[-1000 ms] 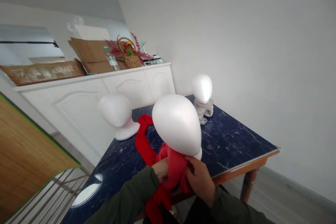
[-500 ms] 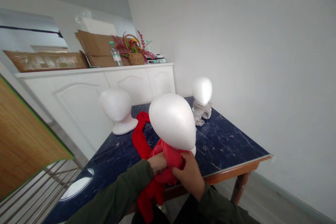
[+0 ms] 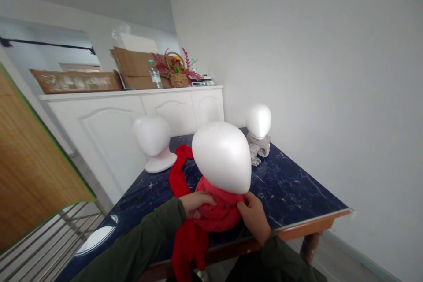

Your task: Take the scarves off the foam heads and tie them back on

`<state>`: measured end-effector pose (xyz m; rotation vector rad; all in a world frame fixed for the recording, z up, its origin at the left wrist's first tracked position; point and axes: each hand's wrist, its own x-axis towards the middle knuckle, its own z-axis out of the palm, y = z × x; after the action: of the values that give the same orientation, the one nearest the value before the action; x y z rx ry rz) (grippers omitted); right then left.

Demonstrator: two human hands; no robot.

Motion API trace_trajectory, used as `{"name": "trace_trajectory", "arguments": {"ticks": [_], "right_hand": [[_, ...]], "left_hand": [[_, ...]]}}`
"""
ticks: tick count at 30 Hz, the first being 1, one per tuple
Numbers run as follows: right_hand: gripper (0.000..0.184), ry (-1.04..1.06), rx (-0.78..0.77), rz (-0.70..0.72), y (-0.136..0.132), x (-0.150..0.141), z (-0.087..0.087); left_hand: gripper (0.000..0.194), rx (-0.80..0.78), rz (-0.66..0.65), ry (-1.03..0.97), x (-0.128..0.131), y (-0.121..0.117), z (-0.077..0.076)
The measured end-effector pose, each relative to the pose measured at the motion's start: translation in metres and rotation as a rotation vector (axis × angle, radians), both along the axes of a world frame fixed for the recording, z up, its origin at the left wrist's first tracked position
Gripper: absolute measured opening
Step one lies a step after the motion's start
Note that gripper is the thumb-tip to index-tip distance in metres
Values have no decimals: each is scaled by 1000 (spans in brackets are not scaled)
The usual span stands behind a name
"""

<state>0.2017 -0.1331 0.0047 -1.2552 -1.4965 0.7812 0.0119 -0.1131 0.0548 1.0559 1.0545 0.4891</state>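
table edge (image 3: pixel 297 231), scarf end (image 3: pixel 185 264) cut off

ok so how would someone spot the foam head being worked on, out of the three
Find the dark blue marble table. Three white foam heads stand on it; take the nearest foam head, at the front edge. It alone has a red scarf round its neck, with the left hand and right hand on that scarf.

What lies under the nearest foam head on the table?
A red scarf is bunched around the nearest foam head, held by the left hand and right hand. Its base is covered.
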Motion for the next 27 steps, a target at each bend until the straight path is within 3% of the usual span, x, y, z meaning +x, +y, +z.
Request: {"name": "trace_trajectory", "arguments": {"ticks": [3,6,9,11,15,20,24,27], "right_hand": [[13,-92,104,14,12,9,5],[21,-160,133,59,18,7,4],[41,-158,53,74,19,-1,-4],[52,-116,16,71,19,-6,-10],[64,219,-33,56,19,-3,-11],[91,744,-147,66,17,24,5],[76,815,-133,264,26,57,14],[63,755,-5,162,51,85,10]], "left_hand": [[24,62,-51,70,-15,4,10],[27,307,-103,296,-30,2,18],[28,684,51,508,-36,-8,16],[26,834,113,478,-34,-17,10],[24,830,69,279,-19,-29,7],[23,914,-13,255,8,-18,23],[23,1021,-60,231,42,17,31],[27,1076,-97,183,70,46,30]]}}
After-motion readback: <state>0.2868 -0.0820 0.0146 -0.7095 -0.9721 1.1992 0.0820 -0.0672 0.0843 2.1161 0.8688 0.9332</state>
